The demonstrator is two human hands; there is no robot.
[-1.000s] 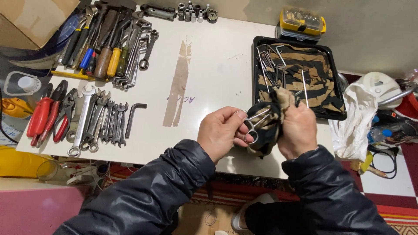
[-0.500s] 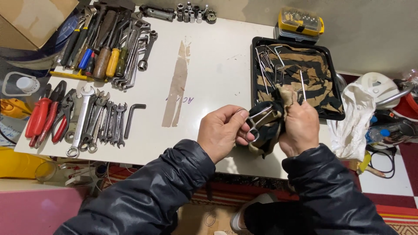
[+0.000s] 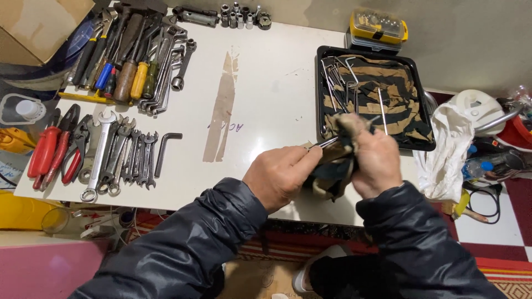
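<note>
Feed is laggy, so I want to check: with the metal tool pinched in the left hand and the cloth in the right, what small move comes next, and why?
Probably draw the cloth along the thin metal tool toward its free end. The left hand pinches one end and the right hand wraps the cloth around the rest, above the table edge, with similar bare tools in the black tray beyond.

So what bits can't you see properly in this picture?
- Head view: most of the thin metal tool is hidden by the cloth and the right hand.
- The left hand has its fingertips tucked under, out of sight.
- The yellow case holds small parts too tiny to tell.
- The pliers partly overlap each other.
</note>
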